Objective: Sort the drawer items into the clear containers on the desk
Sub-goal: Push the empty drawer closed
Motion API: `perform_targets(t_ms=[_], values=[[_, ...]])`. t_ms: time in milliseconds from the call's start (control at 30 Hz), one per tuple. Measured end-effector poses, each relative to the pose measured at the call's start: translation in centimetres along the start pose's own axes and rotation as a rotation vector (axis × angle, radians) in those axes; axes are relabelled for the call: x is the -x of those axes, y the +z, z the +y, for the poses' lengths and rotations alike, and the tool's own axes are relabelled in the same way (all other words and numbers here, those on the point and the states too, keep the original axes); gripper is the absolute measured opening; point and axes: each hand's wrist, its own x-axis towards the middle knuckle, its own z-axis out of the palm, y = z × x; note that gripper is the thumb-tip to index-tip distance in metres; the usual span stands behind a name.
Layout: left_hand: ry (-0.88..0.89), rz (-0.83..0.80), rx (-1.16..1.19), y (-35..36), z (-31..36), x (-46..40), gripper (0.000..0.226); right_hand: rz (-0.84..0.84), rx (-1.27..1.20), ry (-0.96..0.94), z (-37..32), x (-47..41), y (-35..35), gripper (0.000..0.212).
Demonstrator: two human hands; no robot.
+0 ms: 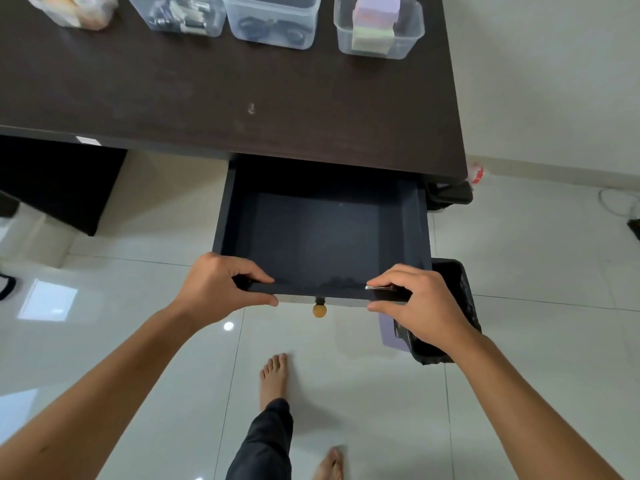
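The dark drawer [224, 216] stands pulled out from under the desk [207, 91], and I see nothing on its floor. My left hand [221, 282] pinches the left part of the drawer's front edge, fingers on top and thumb below. My right hand [419, 299] grips the right part the same way. A small black piece with a silver strip [381, 288] shows under its fingers; I cannot tell what it is. Several clear containers line the desk's far edge: yellowish items [72, 12], metal bits [180, 15], dark cables [273, 26], pastel notes [379, 32].
A round yellow knob [319, 310] sticks out of the drawer front between my hands. A bin lined with a black bag [453, 292] stands on the tiled floor just right of the drawer. My bare feet [273, 375] are below the drawer. Cables [620, 202] lie at the far right.
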Motion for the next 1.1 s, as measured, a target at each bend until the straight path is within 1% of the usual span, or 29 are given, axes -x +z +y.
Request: perform_targets(t_ms=[67,200,300,400,467,500,567,633,700,767,800,967,1100], values=[[0.021,0.027,0.008,-0.2,-0.2,-0.1,0.035,0.011,-0.006,-0.010,-0.1,-0.1,0.2,0.033],[-0.023,0.189,0.123,-0.7,-0.4,-1.5,0.032,0.105,0.032,-0.050,-0.6,-2.4,0.3,0.029],[0.024,0.229,0.108,-0.8,-0.3,-4.0,0.034,0.155,0.073,-0.067,-0.3,-4.9,0.0,0.030],[0.122,0.325,0.055,-0.7,-0.3,-6.8,0.041,0.274,0.128,-0.091,0.3,-7.3,-0.4,0.033],[0.243,0.425,-0.051,-0.7,-0.5,-8.7,0.054,0.377,0.202,-0.151,0.4,-9.0,-0.5,0.035],[0.285,0.461,-0.089,-0.9,-0.7,-9.6,0.063,0.424,0.250,-0.186,0.4,-9.8,-0.6,0.039],[0.330,0.482,-0.146,-1.7,-1.1,-11.4,0.085,0.490,0.316,-0.224,0.6,-11.1,-0.9,0.054],[0.372,0.457,-0.228,-2.5,-1.6,-13.0,0.101,0.503,0.331,-0.228,1.3,-12.1,-1.6,0.073],[0.425,0.422,-0.296,-3.1,-2.2,-14.3,0.108,0.469,0.369,-0.233,2.1,-13.0,-2.5,0.090],[0.467,0.427,-0.336,-3.2,-2.9,-15.1,0.107,0.435,0.424,-0.262,2.9,-13.8,-3.0,0.099],[0.477,0.451,-0.342,-3.1,-3.1,-15.4,0.104,0.439,0.433,-0.278,3.3,-14.2,-3.1,0.099],[0.494,0.631,-0.287,-2.1,-3.5,-16.7,0.083,0.597,0.380,-0.312,4.2,-15.7,-2.3,0.080],[0.531,0.727,-0.340,-1.8,-3.8,-17.3,0.072,0.684,0.410,-0.362,4.8,-16.5,-2.2,0.072]])
